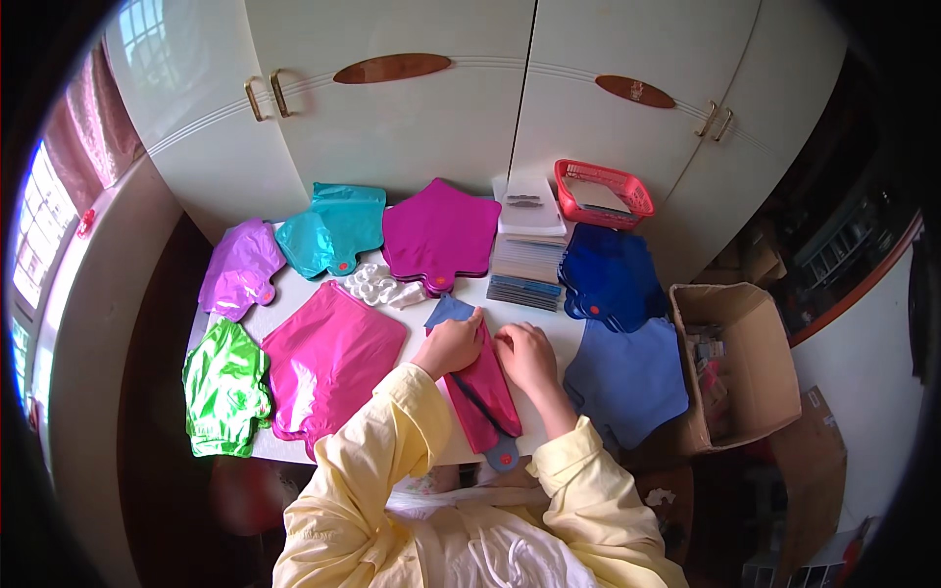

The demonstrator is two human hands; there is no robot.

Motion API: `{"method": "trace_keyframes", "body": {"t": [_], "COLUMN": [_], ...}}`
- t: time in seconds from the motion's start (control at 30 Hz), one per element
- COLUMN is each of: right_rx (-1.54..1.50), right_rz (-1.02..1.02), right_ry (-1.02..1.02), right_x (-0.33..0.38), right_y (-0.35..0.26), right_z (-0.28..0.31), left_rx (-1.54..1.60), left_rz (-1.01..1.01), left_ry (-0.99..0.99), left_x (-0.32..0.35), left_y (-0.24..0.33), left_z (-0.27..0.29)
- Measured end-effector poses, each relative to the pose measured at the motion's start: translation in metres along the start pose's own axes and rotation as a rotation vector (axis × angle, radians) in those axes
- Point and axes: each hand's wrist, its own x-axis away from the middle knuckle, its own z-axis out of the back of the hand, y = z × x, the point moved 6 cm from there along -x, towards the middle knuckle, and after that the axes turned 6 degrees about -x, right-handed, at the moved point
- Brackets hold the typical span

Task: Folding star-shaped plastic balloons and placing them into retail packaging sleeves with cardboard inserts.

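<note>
Before me lies a flat foil balloon (490,394), pink with a dark inner side, folded into a narrow strip. Blue foil shows at its far end and as a tab with a red dot (505,456) at its near end. My left hand (454,345) lies across the upper part of the strip, fingers curled on it and the index finger stretched toward the far end. At the strip's right edge is my right hand (527,355), its fingers bent and pinched together against the foil. The fingertips of both hands are partly hidden.
Flat foil balloons ring the table: pink (333,358), green (227,387), lilac (240,267), teal (335,230), magenta (441,230), dark blue (613,274) and light blue (629,380). White bundles (377,286), stacked cards (527,257), a red basket (605,216) and a cardboard box (760,392) stand around.
</note>
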Motion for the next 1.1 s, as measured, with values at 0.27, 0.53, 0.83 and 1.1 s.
{"method": "trace_keyframes", "body": {"t": [0.27, 0.53, 0.83, 1.1], "right_rx": [0.249, 0.353, 0.443, 0.435], "right_rz": [-0.227, -0.232, -0.079, -0.022], "right_ry": [-0.013, -0.141, -0.169, -0.236], "right_x": [-0.018, 0.018, 0.066, 0.086], "right_y": [0.022, 0.004, -0.021, -0.035], "right_z": [-0.019, 0.006, 0.038, 0.052], "left_rx": [-0.008, -0.013, -0.039, -0.056], "left_rz": [0.036, 0.044, 0.021, 0.029], "left_ry": [-0.026, -0.012, -0.006, -0.024], "left_x": [0.001, 0.001, 0.001, 0.001], "left_y": [0.004, 0.001, 0.002, 0.004], "left_z": [-0.001, -0.004, -0.003, -0.004]}}
